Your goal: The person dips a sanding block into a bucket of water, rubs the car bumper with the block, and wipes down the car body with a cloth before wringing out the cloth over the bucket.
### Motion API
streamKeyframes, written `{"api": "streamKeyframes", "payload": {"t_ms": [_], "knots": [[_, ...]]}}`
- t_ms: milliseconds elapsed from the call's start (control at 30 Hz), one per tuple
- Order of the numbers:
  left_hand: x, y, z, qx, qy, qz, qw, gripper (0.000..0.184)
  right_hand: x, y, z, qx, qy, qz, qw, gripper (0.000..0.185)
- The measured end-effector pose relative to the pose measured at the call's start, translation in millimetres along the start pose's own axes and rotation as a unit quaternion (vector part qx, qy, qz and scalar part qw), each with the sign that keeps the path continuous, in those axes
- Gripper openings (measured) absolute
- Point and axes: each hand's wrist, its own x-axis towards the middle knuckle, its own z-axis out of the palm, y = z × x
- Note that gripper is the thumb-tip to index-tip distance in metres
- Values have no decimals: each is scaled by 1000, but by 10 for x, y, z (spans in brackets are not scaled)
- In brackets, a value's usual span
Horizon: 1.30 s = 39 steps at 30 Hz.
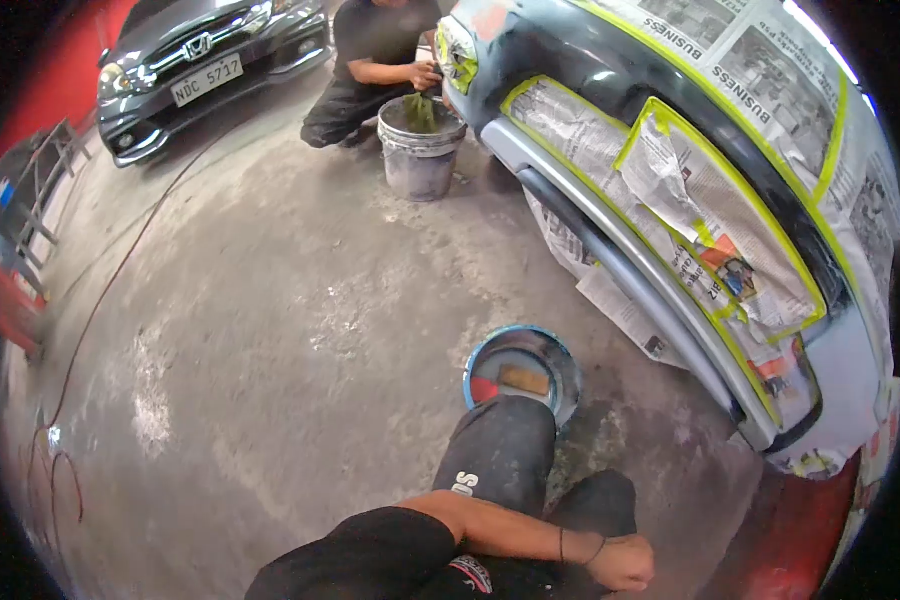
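Hand (L) (622,563) prob. clenched, nr dark-clad knee (608,492), blue bucket (568,376) w/ tan block (523,379) ahead, R hand can't tell

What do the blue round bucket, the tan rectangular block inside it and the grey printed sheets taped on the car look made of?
Blue round bucket: likely plastic, semi-gloss; smooth, moulded-looking rim.
Tan rectangular block: matte; maybe sponge or wood, too small to tell.
Grey printed sheets: matte newspaper; text columns, photos and creases show.
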Motion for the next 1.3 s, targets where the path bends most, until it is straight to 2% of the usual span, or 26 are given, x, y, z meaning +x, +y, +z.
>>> {"api": "streamKeyframes", "payload": {"t_ms": [133,233,400,533,633,700,767,800,867,1000,1067,1133,1200,1300], "knots": [[-37,-9,36,33,-32,15,999,27,-86,-12,-93,1,15,0,1000,43],[10,28,-106,43,-32,-16,998,28,33,-103,-237,-8,11,-16,1000,43],[-2,-43,-13,79,-101,-21,991,27,91,-177,-373,-7,2,-30,1000,43],[0,-285,80,53,-127,2,990,24,32,-195,-451,1,-3,-30,1000,43],[87,-657,-1,104,-91,-101,985,14,34,-197,-450,13,-10,-32,999,43],[-14,-931,-86,118,-85,-131,981,16,18,-195,-443,21,-17,-33,999,43],[-139,-1149,-89,274,-217,-202,915,28,-19,-202,-451,30,-22,-31,999,43],[-187,-1213,-15,274,-219,-202,915,28,-23,-211,-463,34,-24,-32,999,43],[-275,-1228,110,236,-239,-280,899,38,12,-262,-440,45,-31,-38,998,43],[-333,-1317,97,195,-195,-289,917,38,108,-374,-468,57,-42,-48,996,43],[-353,-1311,43,212,-180,-334,901,34,168,-462,-495,58,-49,-54,996,43],[-378,-1406,14,242,-192,-336,890,31,114,-501,-528,59,-56,-48,996,43],[-418,-1476,47,274,-218,-344,871,27,-196,-445,-587,63,-49,-18,997,43],[-382,-1198,-234,246,-233,-374,863,26,-1179,-250,-785,64,-26,80,994,43]]}}
